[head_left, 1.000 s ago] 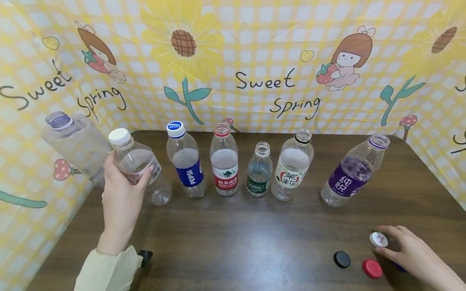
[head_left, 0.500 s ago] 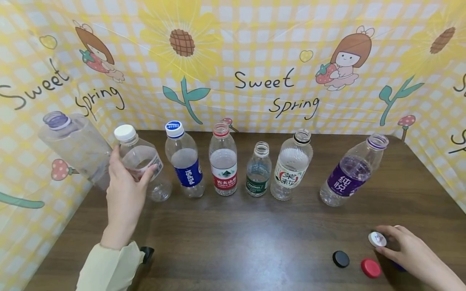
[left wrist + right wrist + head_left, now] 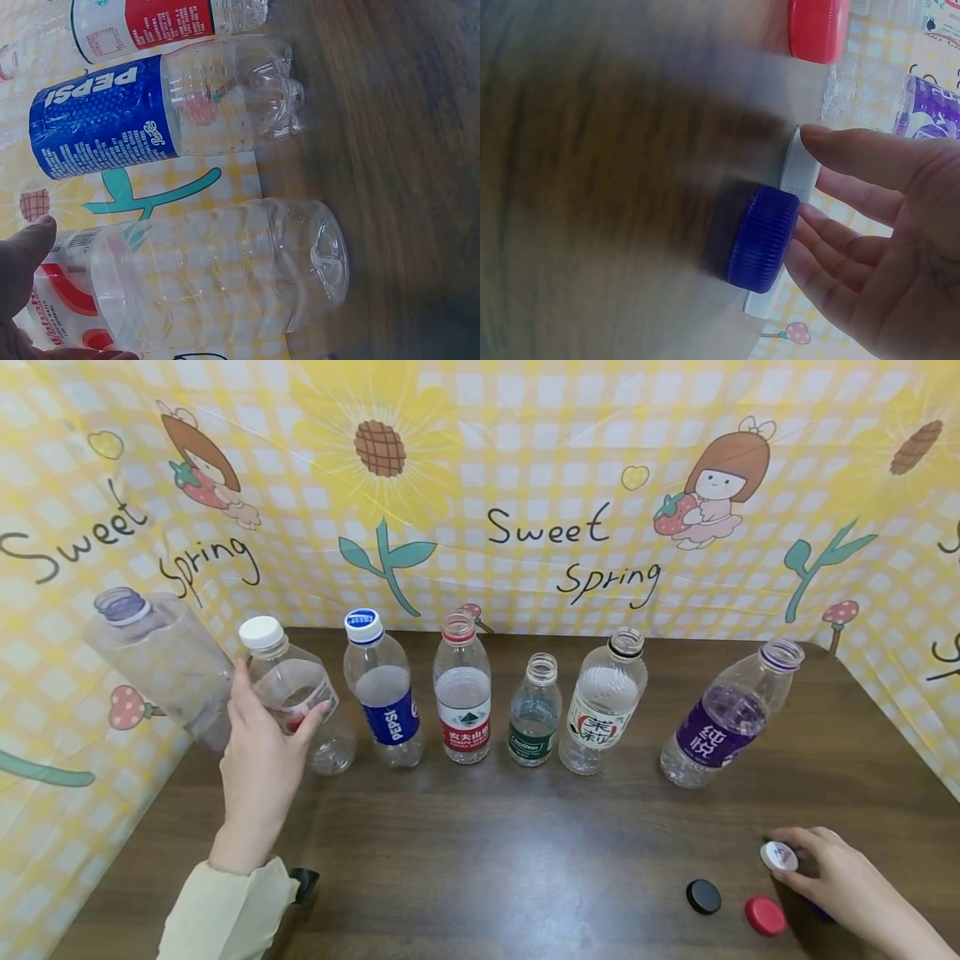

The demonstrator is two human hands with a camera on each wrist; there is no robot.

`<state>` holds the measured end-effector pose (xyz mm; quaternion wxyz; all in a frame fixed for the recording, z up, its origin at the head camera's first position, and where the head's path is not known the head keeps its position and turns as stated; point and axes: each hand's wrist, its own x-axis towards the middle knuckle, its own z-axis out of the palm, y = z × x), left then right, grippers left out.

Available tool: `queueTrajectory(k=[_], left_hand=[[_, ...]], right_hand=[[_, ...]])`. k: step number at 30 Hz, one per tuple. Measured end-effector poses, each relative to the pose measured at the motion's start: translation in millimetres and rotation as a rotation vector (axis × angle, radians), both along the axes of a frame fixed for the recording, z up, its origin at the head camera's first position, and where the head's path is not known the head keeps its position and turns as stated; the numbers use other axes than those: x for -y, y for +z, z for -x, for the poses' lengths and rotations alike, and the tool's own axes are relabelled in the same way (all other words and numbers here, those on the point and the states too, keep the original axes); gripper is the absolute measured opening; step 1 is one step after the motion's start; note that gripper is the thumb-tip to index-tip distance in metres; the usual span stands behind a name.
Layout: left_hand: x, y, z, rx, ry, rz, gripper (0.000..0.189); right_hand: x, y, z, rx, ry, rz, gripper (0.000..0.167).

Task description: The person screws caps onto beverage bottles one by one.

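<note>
My left hand (image 3: 262, 764) grips a clear bottle (image 3: 333, 747) with a white cap (image 3: 261, 632) and a red-and-white label, thumb and fingers on either side. The bottle stands at the left of the row; in the left wrist view its base (image 3: 326, 259) shows by the table. At the lower right, my right hand (image 3: 847, 881) pinches a white bottle cap (image 3: 780, 857) between thumb and fingers, low at the table. A dark blue cap (image 3: 763, 238) lies beside those fingers, mostly hidden in the head view. Part of another white piece (image 3: 761, 301) shows behind it.
A large uncapped bottle (image 3: 168, 664) stands far left. Rightward come a capped Pepsi bottle (image 3: 390, 714) and uncapped red-label (image 3: 463, 718), small green-label (image 3: 534, 739), white-label (image 3: 596, 718) and purple-label (image 3: 720, 722) bottles. Black (image 3: 703, 897) and red (image 3: 765, 916) caps lie near the right hand.
My left hand has moved slightly right and away with the white-capped bottle, then held nearly still. My right hand has stayed at the white cap.
</note>
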<state>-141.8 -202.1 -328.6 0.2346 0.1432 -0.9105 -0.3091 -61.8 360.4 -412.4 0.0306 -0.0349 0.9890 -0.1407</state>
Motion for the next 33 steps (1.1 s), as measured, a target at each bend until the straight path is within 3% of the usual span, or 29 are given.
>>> queueTrajectory(k=[9,14,19,22,25,29,33], left_hand=[[2.0,1.4,-3.9,0.029,0.008,0.025,0.099],[1.2,2.9,-12.2,-0.021,0.022,0.047,0.095],[1.7,7.3,-22.7,-0.105,0.035,0.006,0.082],[4.2,9.4,-26.8,-0.191,0.029,-0.024,0.075],[9.1,9.0,-27.3,-0.323,0.042,-0.043,0.069],[20.1,6.5,-21.8,-0.527,0.097,-0.045,0.058],[33.8,5.5,-14.0,-0.644,0.150,-0.034,0.052]], right_hand=[[-1,-1.3,1.7,0.017,-0.005,0.002,0.036],[-1,-2.6,2.4,0.001,-0.004,-0.003,0.035],[-1,-1.6,2.9,0.006,-0.010,-0.001,0.033],[1,1.4,2.2,0.010,-0.009,0.005,0.033],[4,5.1,1.3,0.004,-0.008,0.004,0.033],[5,6.8,1.3,0.001,-0.010,0.000,0.033],[4,7.2,1.2,-0.006,-0.013,-0.004,0.033]])
